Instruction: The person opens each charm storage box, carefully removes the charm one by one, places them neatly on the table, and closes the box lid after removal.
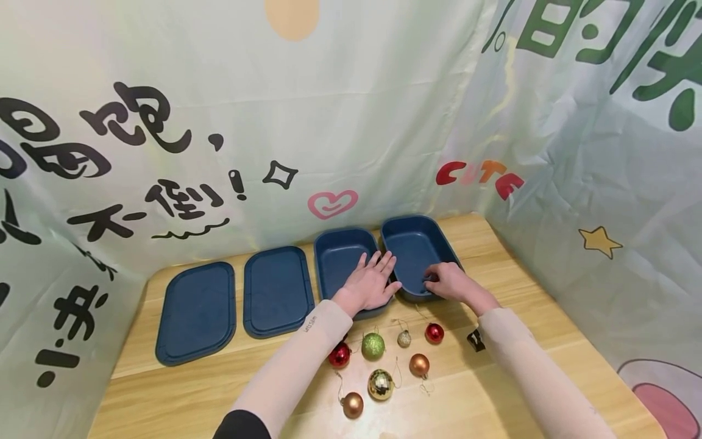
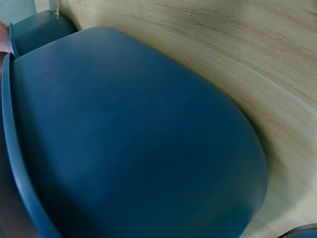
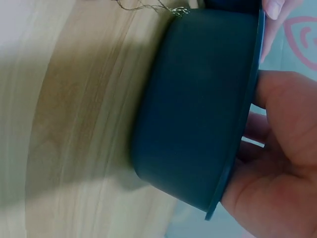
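Note:
Two deep blue boxes stand side by side, the left box (image 1: 337,259) and the right box (image 1: 414,241). My left hand (image 1: 373,285) lies with straight, spread fingers over the right rim of the left box, its thumb toward the right box. My right hand (image 1: 451,281) reaches over the front right corner of the right box. Its fingers are bent down inside, and its thumb (image 3: 282,94) is at the rim. The box wall (image 3: 198,99) hides the fingertips, so whether they pinch anything is unclear. In the left wrist view, the left box's outer wall (image 2: 138,129) fills the picture.
Two flat blue lids, one (image 1: 278,291) beside the left box and another (image 1: 197,311) farther left, lie on the wooden table. Several baubles lie in front, including a green one (image 1: 373,346) and a gold one (image 1: 380,384). A black clip (image 1: 476,340) sits near my right sleeve.

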`<action>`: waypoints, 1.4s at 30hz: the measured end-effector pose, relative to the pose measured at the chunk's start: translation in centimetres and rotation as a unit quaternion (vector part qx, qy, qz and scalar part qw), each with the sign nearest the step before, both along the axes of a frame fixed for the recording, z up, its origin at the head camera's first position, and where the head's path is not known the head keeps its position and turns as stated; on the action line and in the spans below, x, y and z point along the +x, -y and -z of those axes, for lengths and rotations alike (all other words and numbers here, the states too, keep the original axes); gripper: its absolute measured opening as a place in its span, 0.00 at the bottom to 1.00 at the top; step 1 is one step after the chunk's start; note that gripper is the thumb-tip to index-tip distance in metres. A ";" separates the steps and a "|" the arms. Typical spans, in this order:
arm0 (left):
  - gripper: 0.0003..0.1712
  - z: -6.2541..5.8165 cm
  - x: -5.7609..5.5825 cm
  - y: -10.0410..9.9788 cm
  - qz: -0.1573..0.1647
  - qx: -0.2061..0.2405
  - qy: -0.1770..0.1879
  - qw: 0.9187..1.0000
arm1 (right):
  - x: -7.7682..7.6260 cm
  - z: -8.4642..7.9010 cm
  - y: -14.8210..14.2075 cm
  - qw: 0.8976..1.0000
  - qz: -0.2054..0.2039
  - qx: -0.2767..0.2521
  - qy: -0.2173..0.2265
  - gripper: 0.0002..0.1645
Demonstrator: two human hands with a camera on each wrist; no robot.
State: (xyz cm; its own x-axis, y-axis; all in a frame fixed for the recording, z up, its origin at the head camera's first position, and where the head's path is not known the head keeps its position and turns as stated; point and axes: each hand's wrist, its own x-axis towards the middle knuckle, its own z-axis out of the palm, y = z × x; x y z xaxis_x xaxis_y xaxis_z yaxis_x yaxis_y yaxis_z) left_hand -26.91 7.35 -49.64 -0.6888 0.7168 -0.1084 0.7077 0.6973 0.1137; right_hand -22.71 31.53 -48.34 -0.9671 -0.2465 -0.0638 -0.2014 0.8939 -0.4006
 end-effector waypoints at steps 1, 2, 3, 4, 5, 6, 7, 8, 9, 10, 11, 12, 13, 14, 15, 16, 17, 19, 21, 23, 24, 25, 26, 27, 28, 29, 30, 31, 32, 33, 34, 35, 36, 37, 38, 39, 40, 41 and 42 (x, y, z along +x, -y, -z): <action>0.41 0.0 0.0 0.0 0.000 -0.001 0.001 1.000 | -0.1 0.0 -0.1 1.000 -0.003 -0.006 0.004 0.15; 0.41 0.0 0.0 0.0 0.000 -0.001 0.002 1.000 | -0.2 0.0 -0.1 1.000 -0.006 -0.011 0.010 0.15; 0.41 0.0 0.0 0.0 0.000 -0.001 0.002 1.000 | -0.2 -0.1 -0.2 1.000 -0.009 -0.017 0.016 0.15; 0.41 -0.1 0.0 -0.1 -0.001 -0.002 0.002 1.000 | -0.4 -0.1 -0.3 0.999 -0.012 -0.023 0.021 0.15; 0.41 -0.1 0.0 -0.1 -0.001 -0.002 0.003 1.000 | -0.5 -0.1 -0.4 0.999 -0.015 -0.029 0.027 0.16; 0.41 0.0 0.0 -0.1 -0.001 -0.002 0.002 1.000 | -0.7 -0.1 -0.4 0.999 -0.017 -0.035 0.033 0.16; 0.41 0.0 0.0 -0.1 -0.002 -0.001 0.002 1.000 | -0.8 -0.2 -0.5 0.998 -0.017 -0.040 0.042 0.17; 0.41 0.0 0.0 0.0 -0.002 0.000 0.002 1.000 | -1.0 -0.2 -0.5 0.998 -0.020 -0.041 0.049 0.17; 0.41 0.0 0.0 0.0 -0.003 0.001 0.001 1.000 | -1.1 -0.2 -0.5 0.997 -0.021 -0.044 0.056 0.17; 0.41 0.1 0.0 0.0 -0.003 0.001 0.000 1.000 | -1.2 -0.2 -0.5 0.997 -0.022 -0.046 0.062 0.17; 0.41 0.1 0.0 0.0 -0.004 0.001 0.000 1.000 | -1.3 -0.2 -0.5 0.996 -0.020 -0.047 0.068 0.17; 0.41 0.1 0.0 0.0 -0.005 0.001 0.001 1.000 | -1.4 -0.2 -0.5 0.996 -0.020 -0.048 0.071 0.17; 0.41 0.1 0.1 0.0 -0.006 0.001 0.001 1.000 | -1.4 -0.1 -0.4 0.996 -0.018 -0.049 0.074 0.17; 0.41 0.1 0.1 0.1 -0.006 0.001 0.001 1.000 | -1.5 -0.1 -0.4 0.996 -0.017 -0.050 0.075 0.17; 0.41 0.1 0.1 0.1 -0.007 0.001 0.001 1.000 | -1.5 -0.1 -0.3 0.996 -0.012 -0.052 0.076 0.16; 0.42 0.1 0.1 0.1 -0.007 0.001 0.001 1.000 | -1.6 0.0 -0.2 0.996 -0.008 -0.053 0.074 0.16; 0.42 0.0 0.0 0.1 -0.007 0.002 0.001 1.000 | -1.6 0.0 -0.1 0.996 -0.007 -0.053 0.071 0.15; 0.41 0.0 0.0 0.1 -0.006 0.004 0.001 1.000 | -1.7 0.1 0.1 0.997 -0.004 -0.054 0.064 0.14; 0.41 0.0 0.0 0.0 -0.007 0.003 0.000 1.000 | -1.7 0.3 0.3 0.997 -0.003 -0.052 0.055 0.13; 0.41 0.0 0.0 0.0 -0.008 0.003 0.001 1.000 | -1.8 0.5 0.4 0.998 -0.004 -0.049 0.049 0.12; 0.41 0.0 0.0 0.0 -0.008 0.002 0.002 1.000 | -1.9 0.6 0.5 0.998 0.001 -0.050 0.049 0.12; 0.41 0.0 0.0 0.0 -0.008 0.002 0.003 1.000 | -1.9 0.7 0.5 0.998 0.002 -0.048 0.047 0.12; 0.41 0.1 0.0 0.0 -0.007 0.002 0.004 1.000 | -2.0 0.8 0.6 0.998 0.004 -0.047 0.046 0.12; 0.42 0.1 0.0 0.0 -0.007 0.003 0.004 1.000 | -2.1 1.0 0.6 0.998 0.005 -0.046 0.045 0.12; 0.42 0.1 0.0 0.0 -0.007 0.004 0.006 1.000 | -2.1 1.1 0.7 0.998 0.007 -0.046 0.044 0.12; 0.42 0.1 -0.1 -0.1 -0.007 0.005 0.007 1.000 | -2.2 1.2 0.7 0.998 0.009 -0.047 0.043 0.12; 0.41 0.1 -0.1 -0.1 -0.007 0.006 0.008 1.000 | -2.3 1.3 0.8 0.998 0.009 -0.048 0.041 0.12; 0.41 0.2 -0.1 -0.1 -0.007 0.007 0.009 1.000 | -2.4 1.4 0.8 0.998 0.007 -0.049 0.039 0.13; 0.41 0.2 -0.1 -0.1 -0.008 0.007 0.009 1.000 | -2.5 1.5 0.9 0.998 0.009 -0.052 0.039 0.13; 0.41 0.1 -0.1 -0.1 -0.008 0.007 0.010 1.000 | -2.5 1.6 1.0 0.998 0.007 -0.054 0.038 0.13; 0.41 0.1 -0.1 -0.1 -0.008 0.007 0.011 1.000 | -2.6 1.7 1.0 0.998 0.007 -0.055 0.036 0.13; 0.41 0.2 -0.1 -0.1 -0.009 0.006 0.010 1.000 | -2.7 1.7 1.1 0.998 0.006 -0.056 0.034 0.13; 0.41 0.2 -0.1 -0.1 -0.009 0.006 0.009 1.000 | -2.7 1.8 1.2 0.998 0.004 -0.056 0.032 0.13; 0.41 0.2 -0.1 -0.1 -0.009 0.006 0.009 1.000 | -2.8 1.8 1.2 0.998 0.006 -0.058 0.031 0.12; 0.41 0.2 -0.1 -0.1 -0.010 0.006 0.007 1.000 | -2.8 1.9 1.3 0.998 0.007 -0.060 0.030 0.12; 0.41 0.2 -0.2 -0.1 -0.009 0.005 0.006 1.000 | -2.9 1.9 1.4 0.998 0.005 -0.061 0.029 0.12; 0.41 0.2 -0.2 -0.1 -0.009 0.005 0.005 1.000 | -2.9 1.9 1.4 0.998 0.006 -0.062 0.029 0.12; 0.42 0.2 -0.2 -0.1 -0.007 0.006 0.004 1.000 | -2.9 1.9 1.5 0.998 0.005 -0.064 0.029 0.12; 0.42 0.2 -0.2 -0.1 -0.006 0.006 0.004 1.000 | -2.8 1.9 1.5 0.997 0.007 -0.066 0.029 0.11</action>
State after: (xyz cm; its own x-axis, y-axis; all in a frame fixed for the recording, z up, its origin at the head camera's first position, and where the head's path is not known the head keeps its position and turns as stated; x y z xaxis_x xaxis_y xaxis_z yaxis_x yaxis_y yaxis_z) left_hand -27.08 7.42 -49.87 -0.6968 0.7095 -0.1052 0.6981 0.7046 0.1272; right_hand -25.56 30.02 -50.28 -0.9661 -0.2424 -0.0884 -0.1617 0.8357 -0.5248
